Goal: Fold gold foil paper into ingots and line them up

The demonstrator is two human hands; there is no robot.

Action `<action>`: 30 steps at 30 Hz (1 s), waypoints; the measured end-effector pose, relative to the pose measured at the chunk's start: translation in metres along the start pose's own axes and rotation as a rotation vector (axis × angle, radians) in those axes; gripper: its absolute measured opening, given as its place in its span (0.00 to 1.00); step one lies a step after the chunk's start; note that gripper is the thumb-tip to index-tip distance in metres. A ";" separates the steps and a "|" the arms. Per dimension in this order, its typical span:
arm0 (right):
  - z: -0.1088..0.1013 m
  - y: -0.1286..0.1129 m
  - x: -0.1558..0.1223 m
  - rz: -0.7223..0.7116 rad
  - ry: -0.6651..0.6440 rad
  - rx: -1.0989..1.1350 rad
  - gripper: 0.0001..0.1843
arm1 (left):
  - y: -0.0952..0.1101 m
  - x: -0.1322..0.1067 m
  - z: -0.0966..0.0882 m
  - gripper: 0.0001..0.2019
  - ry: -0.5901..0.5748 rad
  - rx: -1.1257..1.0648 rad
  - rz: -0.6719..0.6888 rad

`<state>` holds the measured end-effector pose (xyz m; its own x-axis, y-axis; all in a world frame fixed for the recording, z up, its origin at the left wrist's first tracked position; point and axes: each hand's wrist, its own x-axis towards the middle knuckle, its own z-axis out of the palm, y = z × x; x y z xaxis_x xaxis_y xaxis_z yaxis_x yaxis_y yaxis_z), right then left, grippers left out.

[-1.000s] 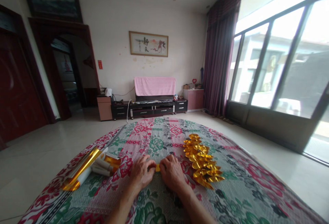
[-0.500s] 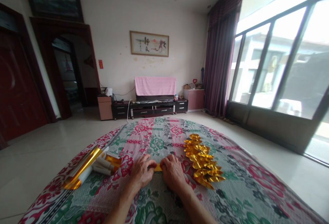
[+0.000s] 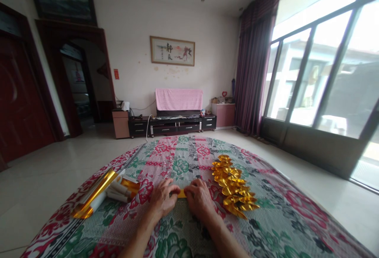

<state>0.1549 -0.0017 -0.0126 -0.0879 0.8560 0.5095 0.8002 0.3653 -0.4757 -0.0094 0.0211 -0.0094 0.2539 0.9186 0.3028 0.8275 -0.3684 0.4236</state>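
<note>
My left hand point(image 3: 162, 199) and my right hand point(image 3: 198, 199) rest side by side on the floral cloth point(image 3: 183, 163), fingers curled down onto a small piece of gold foil paper point(image 3: 181, 193) that shows only between them. Both hands pinch or press this piece against the cloth. Just right of my right hand lies a row of several folded gold foil shapes point(image 3: 232, 186). To the left of my left hand lies a pile of gold foil sheets and rolls point(image 3: 100, 193).
The cloth covers a round table with pale tiled floor around it. Far across the room stand a dark low cabinet point(image 3: 171, 126) with a pink cover above it, a doorway on the left and tall windows with purple curtains on the right.
Both hands stay on the gold piece; the fingers shift only slightly. The view has barely moved.
</note>
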 end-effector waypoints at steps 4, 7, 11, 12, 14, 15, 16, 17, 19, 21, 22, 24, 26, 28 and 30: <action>0.000 0.002 0.000 0.011 0.017 0.046 0.12 | -0.001 0.000 0.000 0.11 0.002 -0.001 0.009; 0.000 0.004 0.001 0.009 0.015 0.056 0.13 | -0.001 0.000 0.000 0.11 0.005 -0.006 0.004; 0.001 0.005 0.002 0.035 0.019 0.036 0.14 | -0.001 0.000 0.000 0.11 0.005 -0.010 0.000; 0.000 0.005 0.002 0.048 0.030 0.031 0.15 | -0.001 0.000 0.000 0.11 0.006 -0.009 -0.001; 0.000 0.004 0.001 0.054 0.056 0.036 0.15 | 0.000 0.000 0.001 0.11 0.006 -0.004 -0.008; -0.001 0.004 0.001 0.042 0.061 0.043 0.14 | 0.000 0.000 0.001 0.11 0.006 -0.001 -0.011; -0.001 0.003 0.000 0.023 0.056 0.049 0.14 | 0.000 0.000 0.001 0.11 0.003 0.000 -0.013; -0.002 0.002 -0.001 0.003 0.042 0.049 0.13 | 0.001 0.000 0.001 0.11 0.002 0.000 -0.015; -0.004 0.001 -0.002 -0.024 -0.001 0.032 0.11 | 0.001 0.000 0.000 0.11 -0.002 -0.002 -0.018; -0.005 0.000 -0.002 -0.025 -0.026 0.011 0.11 | 0.002 0.000 0.000 0.11 -0.010 -0.006 -0.023; -0.005 0.000 -0.002 -0.025 -0.033 0.006 0.11 | 0.002 0.000 -0.001 0.12 -0.018 -0.008 -0.027; -0.005 0.001 -0.002 -0.022 -0.041 0.001 0.11 | 0.001 0.000 -0.002 0.12 -0.042 -0.012 -0.036; -0.005 0.001 -0.002 -0.018 -0.046 0.002 0.12 | 0.000 0.001 -0.003 0.14 -0.063 -0.014 -0.043; -0.004 0.002 -0.002 -0.016 -0.049 0.000 0.12 | -0.001 0.002 -0.003 0.16 -0.079 -0.018 -0.049; -0.003 0.002 -0.002 -0.019 -0.045 -0.010 0.11 | -0.002 0.003 -0.004 0.17 -0.086 -0.023 -0.054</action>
<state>0.1583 -0.0038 -0.0117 -0.1293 0.8646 0.4856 0.8043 0.3779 -0.4586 -0.0125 0.0239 -0.0065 0.2521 0.9457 0.2053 0.8295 -0.3204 0.4574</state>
